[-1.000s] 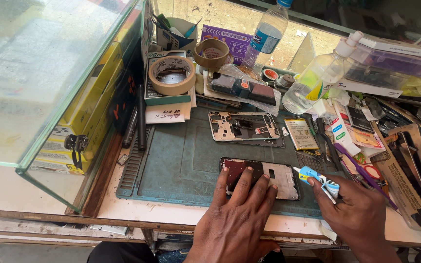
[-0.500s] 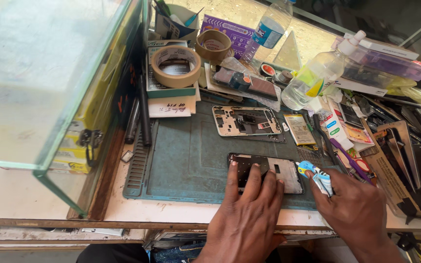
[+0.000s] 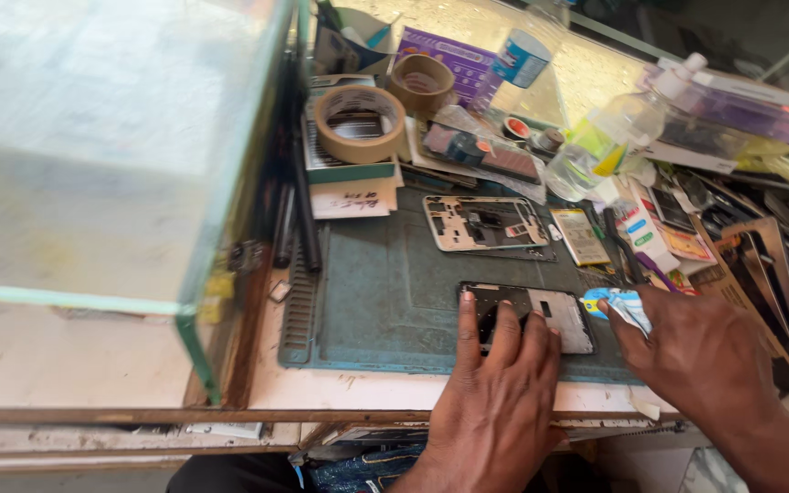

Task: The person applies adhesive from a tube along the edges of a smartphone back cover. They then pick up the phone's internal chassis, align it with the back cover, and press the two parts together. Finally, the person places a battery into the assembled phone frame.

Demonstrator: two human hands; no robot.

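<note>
Head view: left hand (image 3: 502, 394) is pressing spread fingers flat on the phone (image 3: 527, 315), lying at the mat's (image 3: 385, 283) near edge. Right hand (image 3: 700, 351) is pinching a small tube (image 3: 618, 306) beside it. Risk: the tube's contents may be smearing onto exposed parts if squeezed hard; the phone may be sliding under uneven pressure.

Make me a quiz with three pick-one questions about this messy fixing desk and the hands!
1. Where do the left hand's fingers rest?
A. on the tape rolls
B. on the opened phone at the mat's near edge
C. on the glass case

2. How many tape rolls are there?
A. two
B. five
C. none

3. What is the right hand doing?
A. lying flat and empty
B. pinching a small blue and white tube
C. lifting a bottle

Answers: 1 B, the left hand presses the opened phone on the green mat. 2 A, tape rolls sit at the back. 3 B, the right hand holds the tube.
</note>
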